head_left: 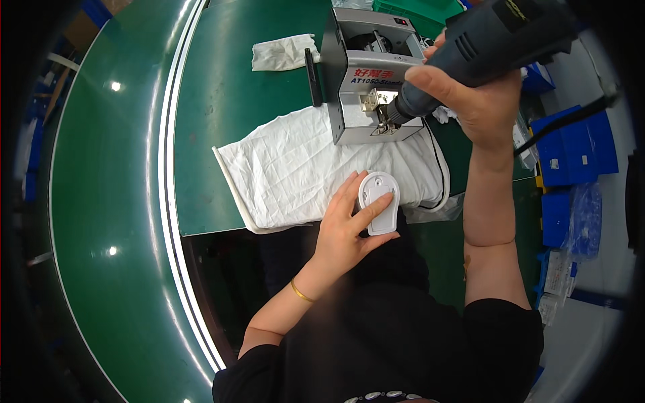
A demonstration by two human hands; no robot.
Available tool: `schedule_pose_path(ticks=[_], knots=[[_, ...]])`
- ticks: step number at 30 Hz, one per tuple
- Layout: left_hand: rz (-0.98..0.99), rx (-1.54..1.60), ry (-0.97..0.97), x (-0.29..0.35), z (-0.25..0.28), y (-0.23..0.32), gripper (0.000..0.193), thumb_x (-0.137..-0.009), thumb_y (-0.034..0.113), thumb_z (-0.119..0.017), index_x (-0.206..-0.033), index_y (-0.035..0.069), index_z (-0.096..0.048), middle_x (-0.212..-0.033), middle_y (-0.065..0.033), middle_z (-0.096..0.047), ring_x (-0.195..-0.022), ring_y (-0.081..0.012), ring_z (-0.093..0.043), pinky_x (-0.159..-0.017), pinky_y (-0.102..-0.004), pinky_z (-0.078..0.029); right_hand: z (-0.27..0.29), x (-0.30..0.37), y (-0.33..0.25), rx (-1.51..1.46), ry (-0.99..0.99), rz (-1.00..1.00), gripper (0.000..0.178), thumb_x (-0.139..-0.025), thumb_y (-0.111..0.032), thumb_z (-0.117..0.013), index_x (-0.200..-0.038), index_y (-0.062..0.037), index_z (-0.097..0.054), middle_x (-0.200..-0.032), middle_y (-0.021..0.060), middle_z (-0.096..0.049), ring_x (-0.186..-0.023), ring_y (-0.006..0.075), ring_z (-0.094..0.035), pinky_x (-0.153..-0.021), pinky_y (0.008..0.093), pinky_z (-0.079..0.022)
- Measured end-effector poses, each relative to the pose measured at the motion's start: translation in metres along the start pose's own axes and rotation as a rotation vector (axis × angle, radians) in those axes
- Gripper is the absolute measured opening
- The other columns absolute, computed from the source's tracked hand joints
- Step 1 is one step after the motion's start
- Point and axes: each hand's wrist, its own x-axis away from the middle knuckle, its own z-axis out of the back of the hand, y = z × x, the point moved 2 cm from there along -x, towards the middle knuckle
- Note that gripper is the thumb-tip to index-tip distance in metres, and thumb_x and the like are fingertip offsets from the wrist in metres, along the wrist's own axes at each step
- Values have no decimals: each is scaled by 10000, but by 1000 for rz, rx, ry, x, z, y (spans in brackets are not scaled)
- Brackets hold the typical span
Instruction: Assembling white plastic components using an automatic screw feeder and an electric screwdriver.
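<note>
My right hand (480, 107) is wrapped round a black electric screwdriver (494, 47), which slants down to the left. The screwdriver's tip is at the metal outlet on the front of a grey screw feeder (351, 124); whether a screw is on the bit is too small to tell. My left hand (341, 235) grips a white plastic housing (383, 220) near the table's front edge. That housing has one rounded end, a narrower lower end and small holes inside its raised rim. My left fingers lie across its face, with the thumb along its lower edge.
A white cloth (282, 168) covers the green table (208, 114) under and before the feeder. Another folded cloth (285, 52) lies behind, near a black bar (313, 77). The screwdriver's cable (571, 121) hangs at right, near blue bins (574, 148). A green conveyor (114, 201) runs along the left.
</note>
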Motion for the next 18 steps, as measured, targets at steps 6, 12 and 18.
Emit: schedule_pose_path(ticks=[6, 12, 18], knots=[[-1, 4, 15, 1, 0, -2, 825, -569, 232, -922, -1310, 112, -580, -1404, -204, -486, -1301, -404, -470, -1037, -448, -435, -16, -8, -18, -603, 73, -291, 475, -825, -14, -697, -1229, 4, -447, -978, 102, -628, -831, 188, -638, -727, 328, -522], [38, 157, 141, 7, -8, -7, 1178, -567, 219, -929, -1476, -29, -223, -1379, -233, -516, -1265, -411, -516, -1002, -436, -461, -15, 18, -18, -603, 158, -160, 363, -907, -13, -583, -1248, 16, -461, -792, 70, -563, -675, 169, -570, -694, 373, -488], [104, 119, 69, 4, -3, -3, 1320, -579, 221, -943, -1514, -21, -43, -1393, -242, -506, -1228, -387, -555, -996, -407, -469, -13, 61, -62, -559, 95, -204, 487, -892, -101, -587, -1322, -59, -362, -732, 55, -496, -644, 164, -529, -699, 373, -463]])
